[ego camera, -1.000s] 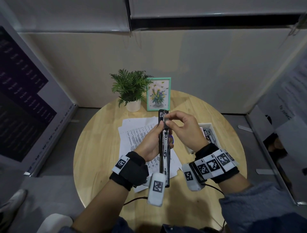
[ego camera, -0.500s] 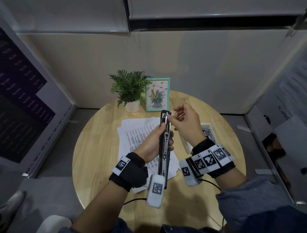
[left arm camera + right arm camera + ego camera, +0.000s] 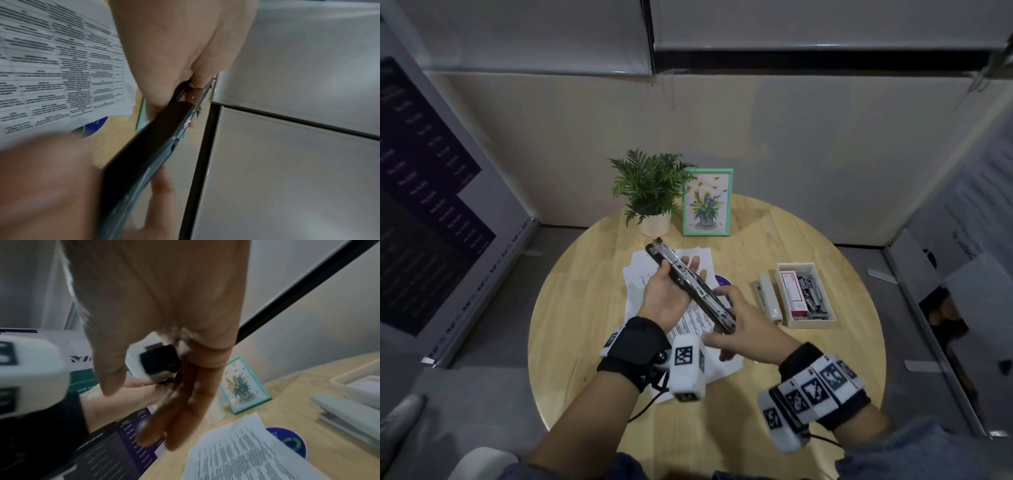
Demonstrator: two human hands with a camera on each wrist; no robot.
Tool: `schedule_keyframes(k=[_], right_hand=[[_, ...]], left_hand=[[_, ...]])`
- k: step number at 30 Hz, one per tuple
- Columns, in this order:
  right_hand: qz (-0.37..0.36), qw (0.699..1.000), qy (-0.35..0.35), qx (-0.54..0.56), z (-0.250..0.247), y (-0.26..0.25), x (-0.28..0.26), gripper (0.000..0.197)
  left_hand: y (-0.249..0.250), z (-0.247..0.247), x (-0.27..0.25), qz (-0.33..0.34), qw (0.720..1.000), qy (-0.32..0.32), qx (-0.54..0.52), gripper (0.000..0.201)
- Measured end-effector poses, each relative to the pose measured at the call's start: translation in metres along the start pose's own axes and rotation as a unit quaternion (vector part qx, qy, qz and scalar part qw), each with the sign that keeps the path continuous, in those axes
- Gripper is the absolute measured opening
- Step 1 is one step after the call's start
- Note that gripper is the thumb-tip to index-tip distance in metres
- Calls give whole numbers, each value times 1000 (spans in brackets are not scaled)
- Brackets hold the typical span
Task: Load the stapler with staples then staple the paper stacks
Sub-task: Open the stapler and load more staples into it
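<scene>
A long black stapler (image 3: pixel 688 284), swung open flat, lies slanted above the printed paper stack (image 3: pixel 642 279). My left hand (image 3: pixel 664 301) holds its middle from below, thumb over the top edge. My right hand (image 3: pixel 746 325) holds the near end between thumb and fingers. The left wrist view shows the stapler (image 3: pixel 156 146) running away from the camera, gripped by the left hand (image 3: pixel 180 48) over the papers (image 3: pixel 51 65). In the right wrist view the stapler's black end (image 3: pixel 159 361) sits between the thumb and the straight fingers of my right hand (image 3: pixel 164 296). Whether staples sit in the channel is not visible.
On the round wooden table (image 3: pixel 585 308) a white stapler (image 3: pixel 768 298) lies beside a white tray (image 3: pixel 796 265) holding a staple box and grey staple strips (image 3: pixel 813 294). A blue disc (image 3: pixel 722 281) peeks from under the papers. A potted plant (image 3: pixel 650 192) and a picture frame (image 3: pixel 707 202) stand at the back.
The stapler has swung from pointing straight away to slanting up-left. My right hand left its far tip and came down to the near end. The left hand kept its hold.
</scene>
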State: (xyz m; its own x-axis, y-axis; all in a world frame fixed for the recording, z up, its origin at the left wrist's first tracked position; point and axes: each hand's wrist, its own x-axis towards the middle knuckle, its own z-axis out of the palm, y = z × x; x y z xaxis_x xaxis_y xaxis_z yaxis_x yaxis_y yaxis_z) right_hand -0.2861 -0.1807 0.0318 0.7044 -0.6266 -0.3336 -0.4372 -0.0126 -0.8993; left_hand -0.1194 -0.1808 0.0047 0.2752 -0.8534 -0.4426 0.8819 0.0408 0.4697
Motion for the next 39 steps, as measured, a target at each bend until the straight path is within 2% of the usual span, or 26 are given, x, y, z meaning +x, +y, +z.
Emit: schedule_keyframes(k=[2, 4, 5, 7, 9, 11, 12, 14, 17, 22, 24, 25, 27, 28, 29, 30, 33, 35, 37, 39], right_hand=[[-30, 998, 55, 14, 4, 4, 1, 42], [-64, 986, 152, 27, 1, 5, 5, 17], [-79, 977, 192, 40, -2, 4, 6, 12], [-109, 964, 238, 52, -11, 1, 11, 18], [-132, 958, 251, 47, -17, -1, 15, 17], [-115, 959, 256, 41, -16, 3, 23, 9], [-93, 963, 252, 36, -14, 6, 28, 13], [-52, 971, 227, 53, -9, 9, 36, 35], [2, 970, 204, 133, -6, 7, 44, 59], [92, 898, 279, 327, -13, 15, 60, 65], [94, 865, 297, 393, -14, 19, 59, 58], [92, 855, 306, 409, -16, 20, 57, 55], [97, 851, 326, 400, -23, 27, 58, 50], [107, 854, 329, 389, -28, 32, 60, 49], [122, 856, 329, 379, -33, 34, 59, 47], [134, 856, 332, 372, -38, 36, 59, 46], [154, 870, 346, 316, -48, 43, 63, 46], [180, 869, 355, 295, -48, 49, 69, 49], [217, 876, 329, 278, -46, 61, 80, 58], [270, 884, 293, 244, -44, 64, 92, 79]], left_hand=[[2, -6, 0, 23, 1000, 6, 12, 28], [2, -14, 0, 54, 994, 12, 89, 27], [0, -18, -2, 66, 988, 9, 136, 31], [-5, -25, -6, 70, 977, -5, 199, 33], [-9, -27, -10, 54, 976, -9, 212, 34], [-13, -28, -14, 29, 977, -16, 211, 38], [-16, -26, -16, 16, 974, -25, 223, 39], [-23, -18, -23, -16, 964, -51, 261, 38], [-40, -6, -32, -60, 932, -101, 343, 32], [-58, 0, -40, -77, 898, -142, 408, 26], [-58, -1, -41, -94, 871, -157, 456, 28], [-56, -2, -40, -100, 844, -165, 500, 33], [-47, -10, -36, -105, 770, -166, 608, 46], [-41, -16, -32, -98, 745, -149, 643, 48], [-34, -25, -29, -82, 742, -122, 654, 47], [-26, -35, -25, -65, 759, -88, 642, 46], [-1, -63, -11, -27, 847, 63, 528, 38], [13, -82, -1, -6, 868, 149, 473, 39], [26, -99, 10, 24, 857, 206, 471, 40], [34, -112, 23, 51, 831, 233, 503, 39]])
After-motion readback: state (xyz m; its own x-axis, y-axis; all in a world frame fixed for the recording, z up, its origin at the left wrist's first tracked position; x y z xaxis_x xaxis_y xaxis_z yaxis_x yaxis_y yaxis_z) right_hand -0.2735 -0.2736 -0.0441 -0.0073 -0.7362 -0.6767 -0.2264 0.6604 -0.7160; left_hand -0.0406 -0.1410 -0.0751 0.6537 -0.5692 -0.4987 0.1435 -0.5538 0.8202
